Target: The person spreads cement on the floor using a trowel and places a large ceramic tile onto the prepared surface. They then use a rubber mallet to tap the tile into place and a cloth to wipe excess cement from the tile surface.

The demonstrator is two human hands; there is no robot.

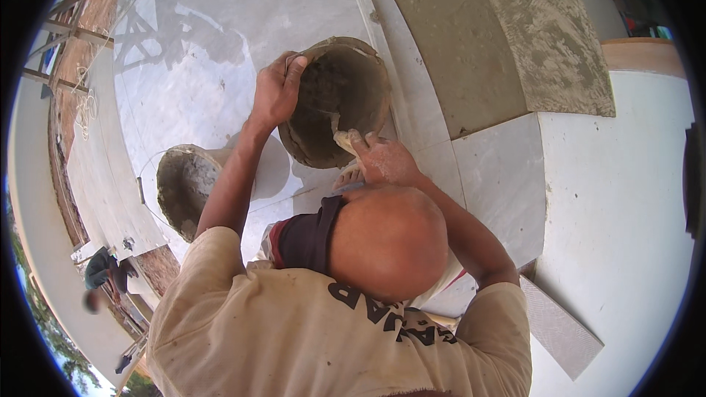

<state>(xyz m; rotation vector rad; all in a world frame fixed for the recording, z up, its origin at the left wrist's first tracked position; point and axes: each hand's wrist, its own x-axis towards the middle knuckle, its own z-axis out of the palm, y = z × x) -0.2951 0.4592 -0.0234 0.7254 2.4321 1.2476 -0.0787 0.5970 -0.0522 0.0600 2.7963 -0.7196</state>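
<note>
My left hand is closed around the upper left rim of a mortar-caked bucket, which tilts so that its dark inside faces me. Wet grey residue coats the walls, and the bottom lies in shadow. At the lower right rim, my right hand grips a small tan, mortar-smeared tool. A thin piece of it points into the bucket; its exact kind is not clear. My bare knee and the toes of one foot show just below the bucket.
A second mortar-crusted bucket with a wire handle lies left of my left forearm. Grey mortar covers floor at the upper right, beside a combed patch. A narrow tile strip lies lower right. Another person is far left.
</note>
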